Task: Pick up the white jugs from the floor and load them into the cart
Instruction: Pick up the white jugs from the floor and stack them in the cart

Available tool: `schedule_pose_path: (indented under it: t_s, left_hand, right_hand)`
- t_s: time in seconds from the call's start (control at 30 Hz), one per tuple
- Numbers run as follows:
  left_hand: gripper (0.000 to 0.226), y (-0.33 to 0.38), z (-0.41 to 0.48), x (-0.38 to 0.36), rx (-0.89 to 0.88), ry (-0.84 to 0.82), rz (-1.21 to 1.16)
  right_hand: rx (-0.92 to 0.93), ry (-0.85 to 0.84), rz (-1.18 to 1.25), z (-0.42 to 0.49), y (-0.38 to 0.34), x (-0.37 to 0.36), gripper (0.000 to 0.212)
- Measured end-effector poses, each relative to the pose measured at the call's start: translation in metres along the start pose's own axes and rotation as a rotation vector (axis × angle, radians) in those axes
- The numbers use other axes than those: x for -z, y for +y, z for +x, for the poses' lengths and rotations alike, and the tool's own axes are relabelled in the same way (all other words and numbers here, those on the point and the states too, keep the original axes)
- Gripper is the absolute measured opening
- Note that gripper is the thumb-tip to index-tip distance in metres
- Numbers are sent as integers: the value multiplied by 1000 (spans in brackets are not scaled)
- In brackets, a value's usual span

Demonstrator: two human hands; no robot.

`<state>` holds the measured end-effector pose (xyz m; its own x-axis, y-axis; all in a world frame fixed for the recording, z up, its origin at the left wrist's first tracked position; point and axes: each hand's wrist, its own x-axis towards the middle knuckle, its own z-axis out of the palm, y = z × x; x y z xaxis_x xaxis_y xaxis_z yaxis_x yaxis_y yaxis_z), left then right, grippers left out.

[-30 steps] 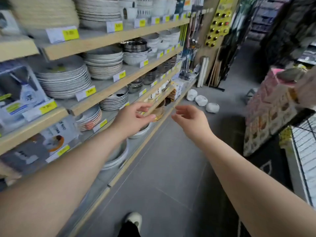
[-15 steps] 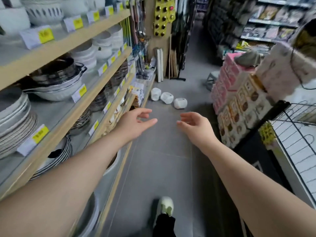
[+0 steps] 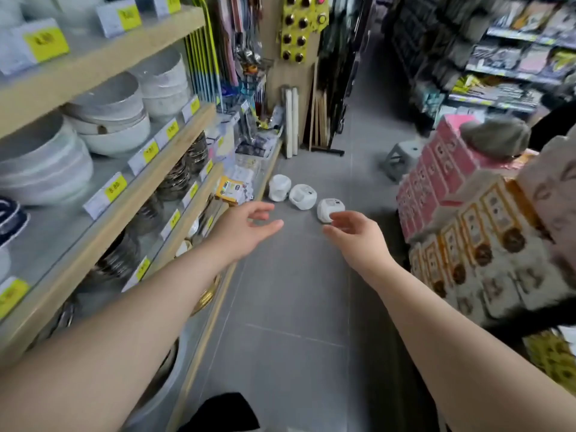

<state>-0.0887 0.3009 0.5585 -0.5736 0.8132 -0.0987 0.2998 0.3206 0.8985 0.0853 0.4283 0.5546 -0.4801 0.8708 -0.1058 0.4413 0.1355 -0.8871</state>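
Okay, both hands are out front and empty. Left hand (image 3: 246, 227) hangs just off the bottom edge of the shelf (image 3: 174, 169), fingers loosely spread, thumb apart. Right hand (image 3: 358, 236) is further out from the shelf, fingers half curled with gaps, holding nothing. Neither touches a jug.

Three jugs (image 3: 302, 196) lie on the floor (image 3: 290, 307) in a row slanting out from the shelf foot. The first is against the shelf base and the second just beside it. The third jug (image 3: 328, 207) is furthest out, its lower edge hidden behind the right fingertips. All seem tipped on their sides.

Judgement: probably thin moulded plastic, so light, fairly stiff, with smooth walls that are a bit slippery. If they are ceramic they are heavier and breakable; cannot tell. The best hold is likely the handle or the cut-out on the jug nearest the shelf. Otherwise a wide hand round the body. One per hand looks doable.

Bowls (image 3: 109, 120) sit on the shelf, and packets (image 3: 232, 190) at the shelf foot lie just beside the first jug, so there is a knock risk. Opposite the shelf, stacked boxes (image 3: 467, 213) narrow the aisle. Past the jugs are a grey stool (image 3: 402, 157) and boards (image 3: 321, 120) leaning at the shelf end. Cart not in view.
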Motion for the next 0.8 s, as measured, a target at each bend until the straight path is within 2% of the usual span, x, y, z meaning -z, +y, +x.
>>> schedule_pose_path:
  t_s: [0.2,0.37,0.5,0.63,0.8]
  left_hand:
    - [33,-6,155,-2,-9,-59,5]
    - [37,0,300,-8,-12,-141,24]
    - [31,-1,396,-24,11,-242,60]
    - [35,-3,477,-53,41,-318,74]
    - [36,-2,588,-108,79,-374,87]
  right_hand:
    - [-58,43,-10,138,-4,-14,29]
    - [-132,102,-12,262,-11,-24,27]
    - [-204,155,15,339,-4,-22,12]
    - [-289,173,-4,409,21,-16,37]
    - [-338,180,-5,521,67,-1,35]
